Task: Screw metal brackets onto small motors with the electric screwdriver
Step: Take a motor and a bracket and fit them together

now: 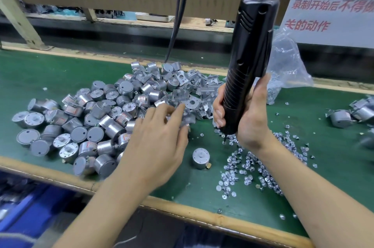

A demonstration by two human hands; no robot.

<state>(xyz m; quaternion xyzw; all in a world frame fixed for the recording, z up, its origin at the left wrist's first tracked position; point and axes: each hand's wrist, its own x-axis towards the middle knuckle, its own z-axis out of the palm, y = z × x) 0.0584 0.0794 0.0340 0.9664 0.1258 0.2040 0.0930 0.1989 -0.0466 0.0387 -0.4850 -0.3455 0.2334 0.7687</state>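
Observation:
A heap of small silver motors [85, 118] covers the left of the green bench, with a pile of metal brackets [194, 90] behind its right end. One motor [200, 158] stands alone, shaft up, near the front. My left hand [159, 138] reaches into the near edge of the bracket pile, its fingers spread and blurred; whether it pinches a bracket I cannot tell. My right hand [242, 114] grips the black electric screwdriver [249, 61], which hangs upright from a chain, its bit down among the loose screws [255, 164].
A clear plastic bag [287, 65] with more small metal parts lies behind the screwdriver. Assembled motors with brackets [352, 112] sit at the right edge. Black cables [178, 15] hang at the back centre. The bench's wooden front edge [182, 209] runs below my arms.

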